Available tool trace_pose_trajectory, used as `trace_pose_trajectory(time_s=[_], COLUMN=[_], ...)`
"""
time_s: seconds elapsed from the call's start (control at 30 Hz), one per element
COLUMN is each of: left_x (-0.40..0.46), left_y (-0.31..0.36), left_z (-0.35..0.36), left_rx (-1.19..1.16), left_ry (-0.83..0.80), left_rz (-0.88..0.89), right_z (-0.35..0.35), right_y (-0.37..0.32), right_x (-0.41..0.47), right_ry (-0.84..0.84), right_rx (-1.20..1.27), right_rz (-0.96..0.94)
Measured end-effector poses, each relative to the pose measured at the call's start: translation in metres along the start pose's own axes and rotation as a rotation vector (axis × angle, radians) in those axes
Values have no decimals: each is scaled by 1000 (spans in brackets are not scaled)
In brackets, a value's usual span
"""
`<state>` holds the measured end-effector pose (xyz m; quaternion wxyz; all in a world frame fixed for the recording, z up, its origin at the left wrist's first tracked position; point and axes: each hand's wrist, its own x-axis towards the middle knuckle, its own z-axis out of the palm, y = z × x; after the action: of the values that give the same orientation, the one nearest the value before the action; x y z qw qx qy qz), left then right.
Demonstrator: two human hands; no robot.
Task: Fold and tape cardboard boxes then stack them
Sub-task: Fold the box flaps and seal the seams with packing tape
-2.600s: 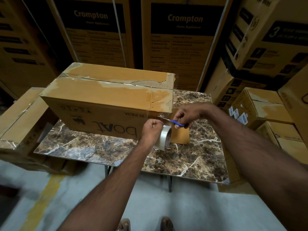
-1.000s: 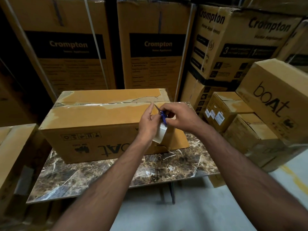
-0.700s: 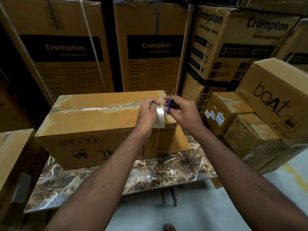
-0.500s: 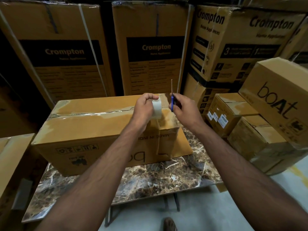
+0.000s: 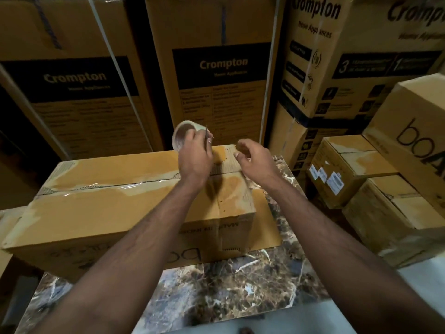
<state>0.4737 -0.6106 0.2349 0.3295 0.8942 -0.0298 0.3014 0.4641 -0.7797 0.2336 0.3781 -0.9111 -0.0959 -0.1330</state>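
A long brown boAt cardboard box (image 5: 108, 208) lies on the marble-patterned table (image 5: 240, 285). Clear tape runs along its top seam, and a strip goes down its near face at the right end. My left hand (image 5: 195, 160) is raised above the box's far right edge. It grips a roll of clear tape (image 5: 180, 136) and a thin pair of scissors (image 5: 206, 138), blade pointing up. My right hand (image 5: 252, 160) hovers just right of it over the box's right end, fingers loosely curled and empty.
Tall Crompton cartons (image 5: 216, 75) stand as a wall right behind the table. Taped boxes (image 5: 356, 169) and a boAt box (image 5: 414, 138) are stacked at the right. Grey floor (image 5: 421, 297) shows at the lower right.
The scissors passed from my right hand into my left, which has risen and tipped the roll's core toward me. My right hand is now empty. The view has moved closer to the box.
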Motion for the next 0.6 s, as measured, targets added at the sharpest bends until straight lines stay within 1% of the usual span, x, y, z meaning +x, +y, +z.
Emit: trace_pose_trajectory(time_s=[0.1,0.2,0.3,0.37,0.4,0.47,0.5,0.6], left_x=[2,-1,-1,1,2,4,4,2], left_y=[-10,-7,-6,-10,-11,-12,-12,-11], left_z=[23,38,49,53,54,57,58,61], left_rx=[222,290,326,319,317,334,350,384], left_ry=[-99,-110,-121,-135,-138,-147,-155,-175], left_rz=[35,33,33,5,-8,-13,-6,2], right_z=[14,29,39,47,50,56,60,68], right_y=[11,15,26,41,48,55,59,73], right_x=[32,61,75,71,69,68,69,68], right_ry=[-179,-257,-350,-432,-444,-411,-395,-396], right_rx=[-109,-229,-256,-193,-118,20,70,257], right_rz=[8,-6,-3,5,19,72,114,337])
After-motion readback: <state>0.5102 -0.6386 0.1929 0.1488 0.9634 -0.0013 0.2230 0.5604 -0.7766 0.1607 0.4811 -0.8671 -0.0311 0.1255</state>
